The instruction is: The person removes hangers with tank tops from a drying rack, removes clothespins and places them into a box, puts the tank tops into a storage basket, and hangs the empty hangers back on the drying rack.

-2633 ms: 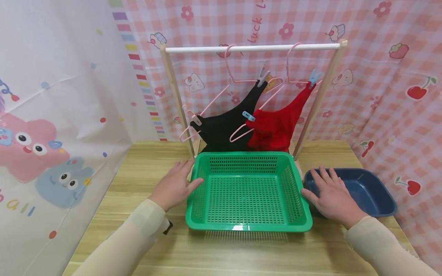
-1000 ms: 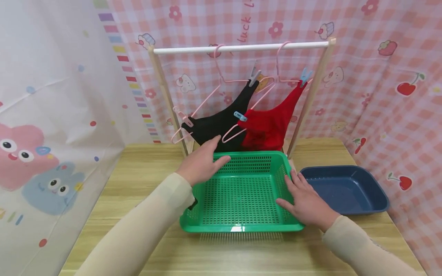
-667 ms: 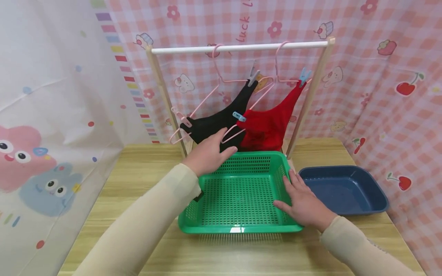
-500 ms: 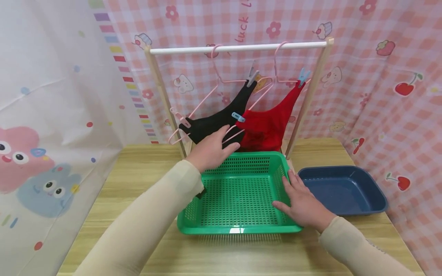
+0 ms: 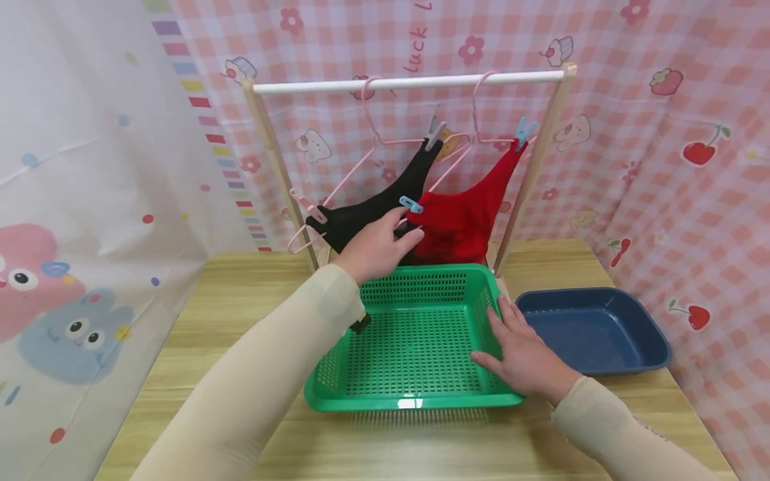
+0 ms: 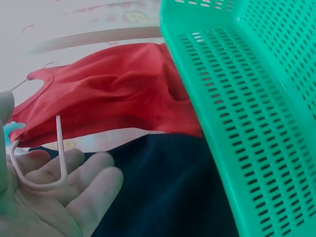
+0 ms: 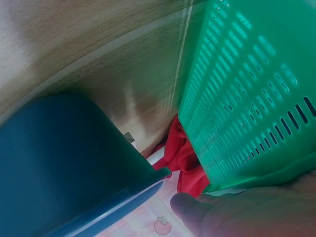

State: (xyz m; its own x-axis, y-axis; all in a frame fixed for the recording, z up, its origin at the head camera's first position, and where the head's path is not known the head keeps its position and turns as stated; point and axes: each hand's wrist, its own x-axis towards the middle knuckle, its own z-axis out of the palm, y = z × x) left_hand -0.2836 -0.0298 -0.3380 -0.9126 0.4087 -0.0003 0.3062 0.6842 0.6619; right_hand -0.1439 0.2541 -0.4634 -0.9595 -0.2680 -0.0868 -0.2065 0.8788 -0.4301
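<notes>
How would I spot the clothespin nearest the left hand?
Find the white rail across the back. Under it, a red garment hangs right of a black one. The clothespin on its left edge, beside the left hand, is the lower of two blue ones.

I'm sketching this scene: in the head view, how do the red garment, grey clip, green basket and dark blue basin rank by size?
Largest to smallest:
1. green basket
2. dark blue basin
3. red garment, visible part only; its lower end is hidden
4. grey clip
</notes>
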